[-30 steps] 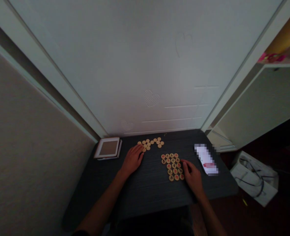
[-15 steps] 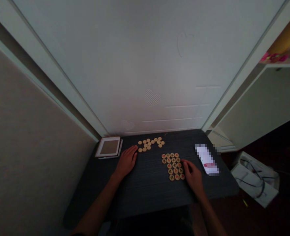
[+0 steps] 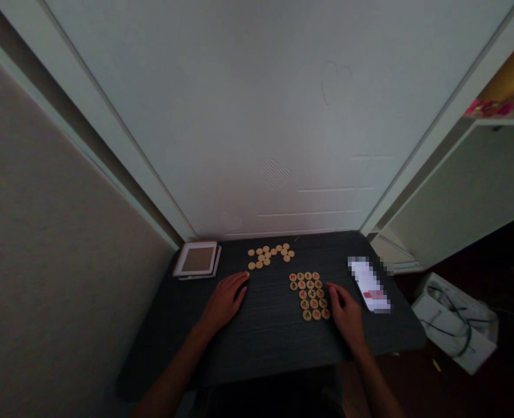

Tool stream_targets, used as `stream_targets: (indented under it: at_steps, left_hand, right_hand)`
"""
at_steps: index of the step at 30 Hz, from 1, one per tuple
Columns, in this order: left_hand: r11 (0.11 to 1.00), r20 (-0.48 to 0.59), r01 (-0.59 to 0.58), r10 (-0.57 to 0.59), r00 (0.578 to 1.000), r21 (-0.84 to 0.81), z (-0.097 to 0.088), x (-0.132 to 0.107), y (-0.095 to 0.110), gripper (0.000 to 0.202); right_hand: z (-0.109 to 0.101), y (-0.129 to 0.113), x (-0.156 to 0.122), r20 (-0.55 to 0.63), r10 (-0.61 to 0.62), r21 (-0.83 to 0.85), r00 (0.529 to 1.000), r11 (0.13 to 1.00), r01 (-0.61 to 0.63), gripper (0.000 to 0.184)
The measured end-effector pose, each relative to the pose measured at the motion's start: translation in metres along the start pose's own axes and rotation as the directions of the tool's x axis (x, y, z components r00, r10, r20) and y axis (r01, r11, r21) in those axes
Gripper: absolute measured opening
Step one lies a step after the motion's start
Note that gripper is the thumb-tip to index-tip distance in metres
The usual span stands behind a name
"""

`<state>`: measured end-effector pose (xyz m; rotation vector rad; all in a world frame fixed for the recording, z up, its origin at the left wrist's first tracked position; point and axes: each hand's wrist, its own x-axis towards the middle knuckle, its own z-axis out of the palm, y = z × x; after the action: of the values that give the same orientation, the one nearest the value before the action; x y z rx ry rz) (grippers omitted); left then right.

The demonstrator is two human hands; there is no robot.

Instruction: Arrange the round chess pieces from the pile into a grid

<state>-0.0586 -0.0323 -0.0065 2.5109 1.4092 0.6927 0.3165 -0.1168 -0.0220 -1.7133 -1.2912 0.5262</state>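
Observation:
My left hand (image 3: pixel 224 301) lies low over the dark table with its fingers stretched out. At its fingertips is one round xiangqi piece (image 3: pixel 247 274), partly covered by them. Just beyond, several blank-side-up xiangqi pieces (image 3: pixel 267 255) are scattered in a loose group. Right of centre, more pieces with red and dark characters showing form rows (image 3: pixel 312 294). Beside the right edge of these rows rests my right hand (image 3: pixel 346 313), its fingers loosely bent and the thumb a little apart from the index finger. I see nothing held in it.
A phone (image 3: pixel 369 284), blurred out, lies on the table (image 3: pixel 257 348) to the right. Stacked flat frames or boards (image 3: pixel 197 259) sit at the back left. A white panel (image 3: pixel 248 116) rises behind the table. On the floor at right is a white box with cables (image 3: pixel 455 322).
My left hand has drawn slightly nearer, away from the scattered group, with a piece at its fingertips. My right hand stays beside the rows. The whole view has shifted a little.

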Motion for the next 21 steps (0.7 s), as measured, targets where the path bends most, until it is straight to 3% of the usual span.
stream_targets:
  at_steps: [10, 15, 21]
  left_hand:
    - [0.998, -0.032, -0.051, 0.05, 0.998, -0.023, 0.006, 0.012, 0.005, 0.027]
    - [0.99, 0.014, -0.113, 0.115, 0.993, -0.083, 0.01, 0.013, 0.025, 0.026]
    - [0.972, 0.061, -0.149, 0.162, 0.985, -0.183, 0.017, 0.002, 0.05, 0.028]
  right_hand:
    - [0.017, -0.056, 0.001, 0.039, -0.156, 0.1, 0.987, 0.983, 0.151, 0.038]
    - [0.037, -0.083, -0.003, 0.12, -0.261, 0.15, 0.958, 0.959, 0.242, 0.031]
    - [0.071, -0.097, -0.016, 0.189, -0.354, 0.136, 0.916, 0.933, 0.333, 0.029]
